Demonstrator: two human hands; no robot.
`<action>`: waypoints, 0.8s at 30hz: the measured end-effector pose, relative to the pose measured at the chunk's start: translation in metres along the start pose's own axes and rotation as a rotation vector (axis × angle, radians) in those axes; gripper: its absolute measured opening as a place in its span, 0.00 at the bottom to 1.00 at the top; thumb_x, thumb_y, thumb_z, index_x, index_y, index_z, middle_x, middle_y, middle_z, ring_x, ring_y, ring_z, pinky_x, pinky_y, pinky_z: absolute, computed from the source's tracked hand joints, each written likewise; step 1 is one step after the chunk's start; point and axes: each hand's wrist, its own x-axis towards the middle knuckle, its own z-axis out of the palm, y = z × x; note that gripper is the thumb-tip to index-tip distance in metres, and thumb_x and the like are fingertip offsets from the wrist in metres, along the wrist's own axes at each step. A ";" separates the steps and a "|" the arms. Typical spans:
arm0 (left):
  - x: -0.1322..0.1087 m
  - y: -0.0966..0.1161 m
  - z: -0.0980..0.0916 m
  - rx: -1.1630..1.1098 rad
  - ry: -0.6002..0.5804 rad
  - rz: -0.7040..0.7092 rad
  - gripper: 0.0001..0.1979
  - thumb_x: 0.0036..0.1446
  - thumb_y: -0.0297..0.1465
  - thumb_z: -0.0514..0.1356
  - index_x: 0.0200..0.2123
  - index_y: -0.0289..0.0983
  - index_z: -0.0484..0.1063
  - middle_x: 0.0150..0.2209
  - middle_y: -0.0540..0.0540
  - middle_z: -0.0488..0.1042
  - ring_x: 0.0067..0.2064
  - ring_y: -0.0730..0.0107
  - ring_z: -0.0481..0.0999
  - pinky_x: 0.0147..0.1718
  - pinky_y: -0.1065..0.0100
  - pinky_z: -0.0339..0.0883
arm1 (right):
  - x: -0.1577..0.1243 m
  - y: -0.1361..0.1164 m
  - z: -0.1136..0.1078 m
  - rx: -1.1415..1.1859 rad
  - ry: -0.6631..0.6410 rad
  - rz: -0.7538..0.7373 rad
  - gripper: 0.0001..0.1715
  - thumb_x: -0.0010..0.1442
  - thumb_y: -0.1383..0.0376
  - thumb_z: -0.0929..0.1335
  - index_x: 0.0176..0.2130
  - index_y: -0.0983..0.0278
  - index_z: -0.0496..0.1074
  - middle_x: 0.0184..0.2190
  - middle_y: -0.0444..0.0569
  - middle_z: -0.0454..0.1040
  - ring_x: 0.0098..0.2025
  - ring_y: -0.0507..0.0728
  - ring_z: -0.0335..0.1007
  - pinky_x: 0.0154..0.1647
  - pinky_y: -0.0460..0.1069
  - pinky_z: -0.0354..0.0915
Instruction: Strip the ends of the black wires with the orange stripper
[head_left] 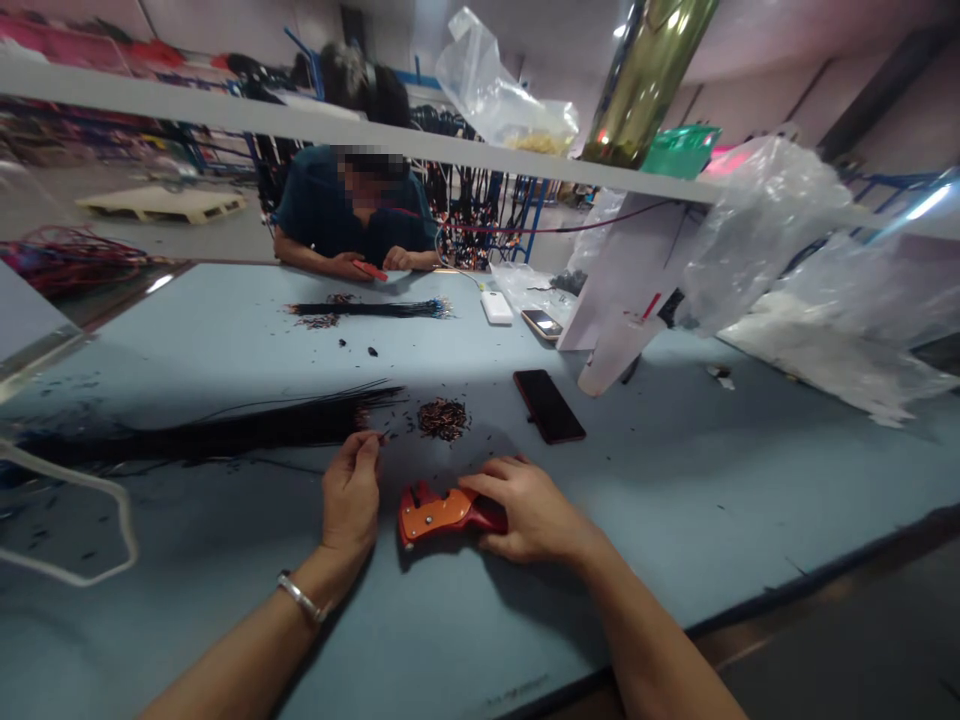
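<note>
Pliers (439, 514), orange and red, front and centre, in the grasp of the right hand (529, 508), half-curled round the handle! Left hand (352, 485) pinched almost closed on a thin wire (383, 438), just beside the black wire bundle (262, 424); beyond, clippings (444, 419) heaped near a phone (549, 406).

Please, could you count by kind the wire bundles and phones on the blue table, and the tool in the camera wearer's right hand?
Black wire bundles: 2 (near bundle, far bundle)
Phones: 2 (near phone, far phone)
Wire stripper, in the right hand: 1
Total: 5
</note>
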 end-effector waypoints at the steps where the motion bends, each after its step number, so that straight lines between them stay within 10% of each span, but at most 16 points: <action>1: 0.000 0.000 0.000 0.009 -0.001 0.008 0.12 0.47 0.40 0.61 0.28 0.37 0.69 0.26 0.53 0.66 0.25 0.76 0.60 0.22 0.74 0.53 | 0.000 0.000 0.000 0.020 0.009 0.017 0.33 0.45 0.64 0.73 0.52 0.63 0.70 0.43 0.54 0.73 0.43 0.61 0.67 0.46 0.55 0.59; 15: -0.009 0.010 -0.002 0.340 -0.184 0.236 0.12 0.55 0.42 0.58 0.30 0.38 0.71 0.27 0.51 0.69 0.32 0.69 0.67 0.34 0.71 0.61 | -0.001 0.003 0.004 1.697 0.251 0.234 0.25 0.51 0.59 0.69 0.49 0.64 0.69 0.37 0.50 0.74 0.34 0.57 0.73 0.39 0.54 0.68; 24: -0.005 0.004 -0.002 0.367 -0.281 0.206 0.13 0.59 0.41 0.52 0.29 0.39 0.67 0.24 0.52 0.63 0.28 0.69 0.63 0.28 0.71 0.57 | 0.003 0.002 0.013 1.846 0.162 0.291 0.25 0.51 0.60 0.68 0.48 0.64 0.67 0.36 0.50 0.74 0.33 0.57 0.72 0.37 0.54 0.68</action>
